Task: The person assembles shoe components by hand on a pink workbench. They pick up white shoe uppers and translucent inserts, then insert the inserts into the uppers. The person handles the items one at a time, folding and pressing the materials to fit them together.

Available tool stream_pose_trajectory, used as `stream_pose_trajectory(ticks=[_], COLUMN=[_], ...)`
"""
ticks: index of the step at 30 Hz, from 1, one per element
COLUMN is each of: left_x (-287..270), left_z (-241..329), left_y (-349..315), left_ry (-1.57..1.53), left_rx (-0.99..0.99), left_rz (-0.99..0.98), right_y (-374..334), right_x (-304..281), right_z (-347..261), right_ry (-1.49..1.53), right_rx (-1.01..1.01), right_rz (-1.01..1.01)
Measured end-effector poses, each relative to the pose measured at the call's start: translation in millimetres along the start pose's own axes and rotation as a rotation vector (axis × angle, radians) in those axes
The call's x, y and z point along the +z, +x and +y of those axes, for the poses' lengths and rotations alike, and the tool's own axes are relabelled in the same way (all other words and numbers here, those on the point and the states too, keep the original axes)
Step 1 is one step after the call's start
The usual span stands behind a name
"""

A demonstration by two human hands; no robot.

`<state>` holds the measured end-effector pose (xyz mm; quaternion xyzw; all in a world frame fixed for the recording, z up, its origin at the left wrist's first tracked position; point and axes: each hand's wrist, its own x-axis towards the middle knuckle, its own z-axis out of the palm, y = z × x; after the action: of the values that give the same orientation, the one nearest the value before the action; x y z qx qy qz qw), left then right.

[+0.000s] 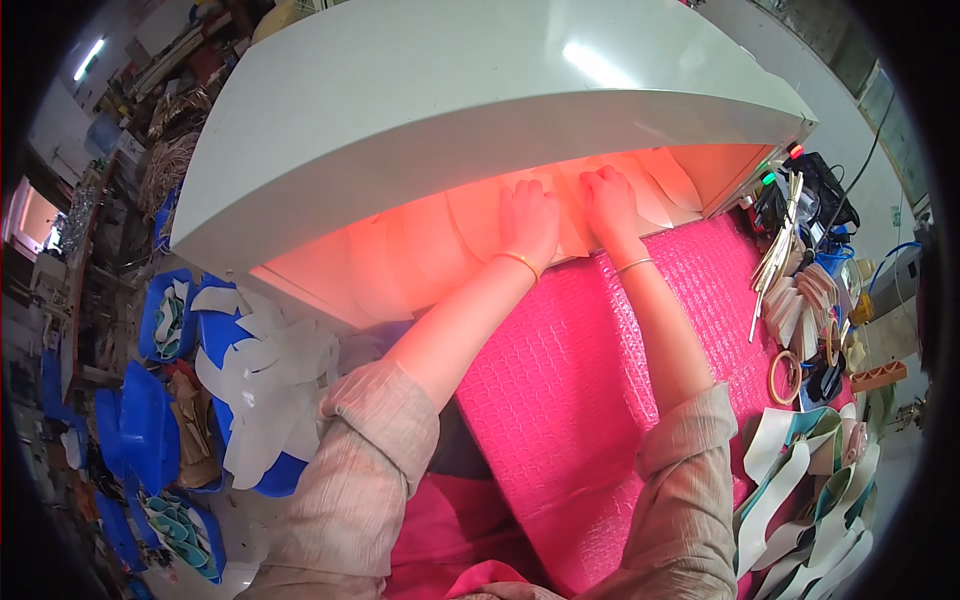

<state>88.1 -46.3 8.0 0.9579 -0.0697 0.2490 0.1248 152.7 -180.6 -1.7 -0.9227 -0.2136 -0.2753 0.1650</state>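
Both my hands reach into the red-lit opening of a large white curved-hood machine [480, 70]. Thin, pale, petal-like sheet pieces [420, 240] overlap along the bed inside it. Over these pieces, near the middle of the opening, my left hand [530, 218] has its fingers bent and close together. Just to its right my right hand [608, 205] is also closed, with its fingers curled toward the pieces. Another pale piece [572, 225] shows between the two hands. Whatever lies under the fingertips is hidden by the hands.
A glossy pink padded cover [570, 370] lies beneath my forearms. At left, white cut pieces [265, 390] heap over blue bins [150, 430]. Pale sticks [775, 255], a wooden ring [785, 378] and white-and-green strips [810, 500] crowd the right side.
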Motion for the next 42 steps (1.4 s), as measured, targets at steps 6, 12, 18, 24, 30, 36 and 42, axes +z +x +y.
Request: stream_pose_trajectory(ticks=[6, 12, 18, 24, 30, 36, 42], left_x=[-11.3, -21.0, -55.7, -88.9, -98.8, -48.5, 9.0], left_z=[-6.1, -2.1, 40.1, 158.4, 323.4, 454.1, 513.6], left_y=[-9.6, -22.2, -78.8, -112.2, -144.3, -128.3, -109.7], left_ry=[-0.034, -0.156, -0.444, -0.871, -1.069, -0.899, -0.718], left_rx=[0.027, 0.089, 0.293, 0.477, 0.636, 0.544, 0.381], left_rz=[0.019, 0.108, 0.0, -0.318, -0.448, -0.646, -1.048], right_y=[-5.0, -31.3, -145.2, -292.5, -379.4, -395.9, -432.2], right_x=[-11.1, -49.0, -139.5, -291.6, -400.5, -373.4, -373.8], right_z=[-14.1, -25.3, -53.2, -61.8, 59.3, 101.6, 94.1], right_ry=[0.142, 0.214, 0.394, 0.323, -0.084, 0.024, 0.329], right_rx=[0.004, -0.01, 0.261, 0.551, 0.944, 1.087, 1.023], right_rz=[0.055, 0.074, -0.162, -0.319, 0.374, 0.425, 0.44])
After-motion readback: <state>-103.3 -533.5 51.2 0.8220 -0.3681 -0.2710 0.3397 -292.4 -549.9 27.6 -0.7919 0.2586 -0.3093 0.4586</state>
